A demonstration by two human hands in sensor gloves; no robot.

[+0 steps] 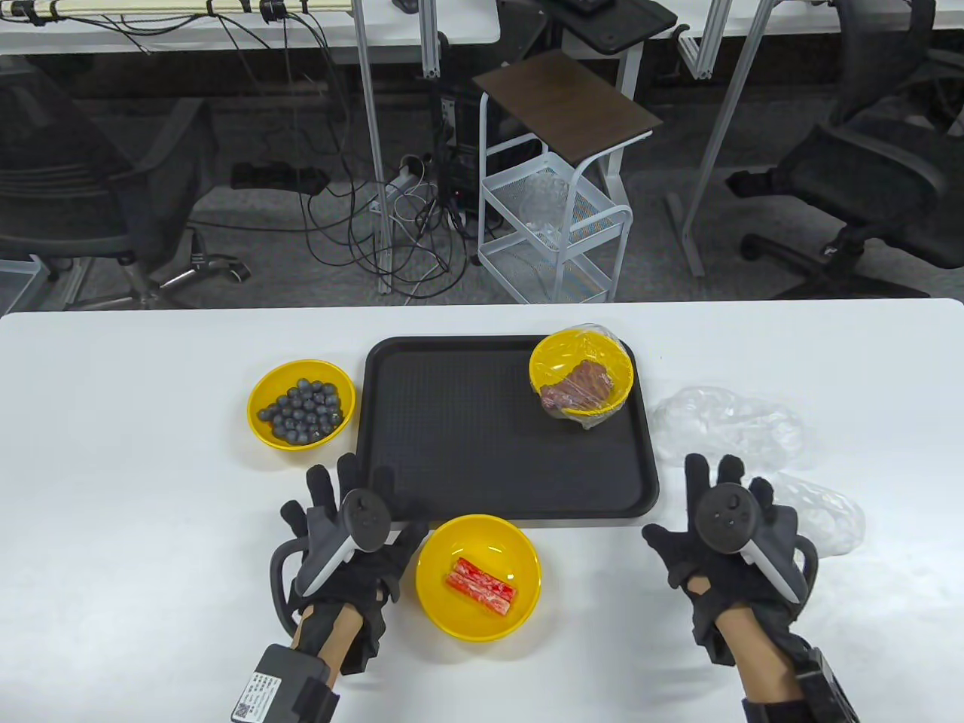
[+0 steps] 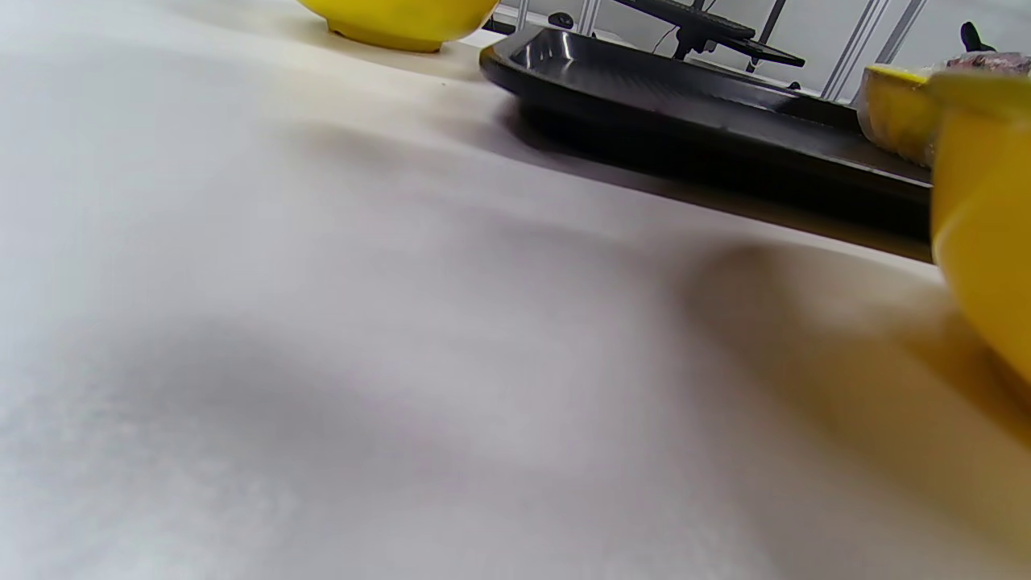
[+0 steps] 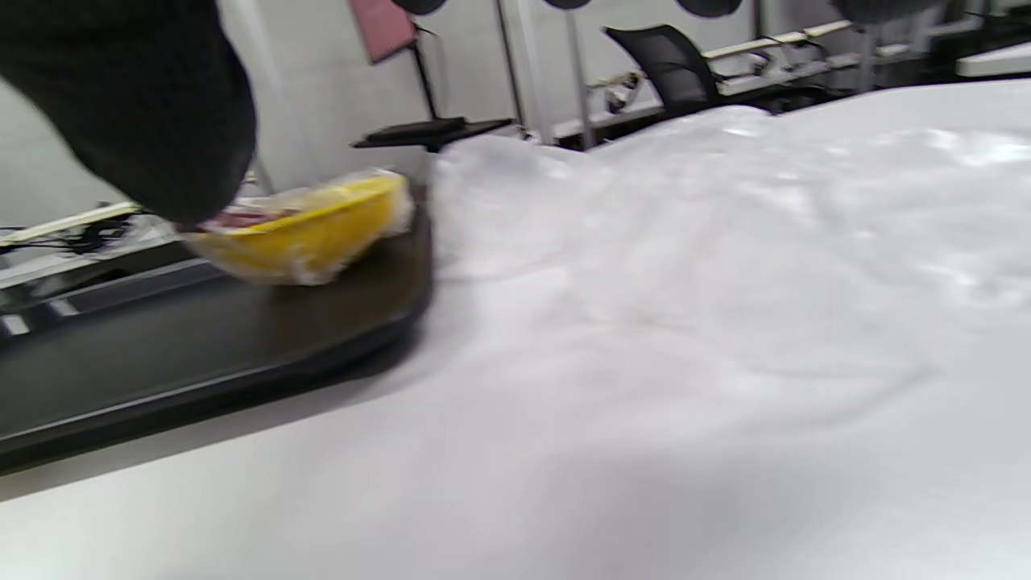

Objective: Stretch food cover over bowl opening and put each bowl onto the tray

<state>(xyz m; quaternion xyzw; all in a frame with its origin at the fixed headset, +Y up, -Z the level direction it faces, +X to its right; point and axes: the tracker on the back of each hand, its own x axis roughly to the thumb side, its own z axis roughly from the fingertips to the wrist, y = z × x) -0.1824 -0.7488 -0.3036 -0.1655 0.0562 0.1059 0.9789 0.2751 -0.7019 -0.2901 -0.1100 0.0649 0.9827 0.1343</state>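
White table [image 1: 113, 489], table view: black tray [image 1: 452, 429] carries the covered bowl [image 1: 581, 374] far right; blueberry bowl [image 1: 301, 404] left, crab-stick bowl [image 1: 478, 576] near, loose covers [image 1: 727, 423] right. Left hand [image 1: 343, 542] and right hand [image 1: 727, 538] flat, fingers spread, holding nothing. Wrist views: blurred, no legible writing.

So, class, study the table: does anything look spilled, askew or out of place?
Nothing is spilled or damaged. One thing stands out: the covered bowl on the tray seems to sit tilted, its plastic bunched at the near side. The blueberry bowl and crab stick bowl stand upright, uncovered, off the tray.
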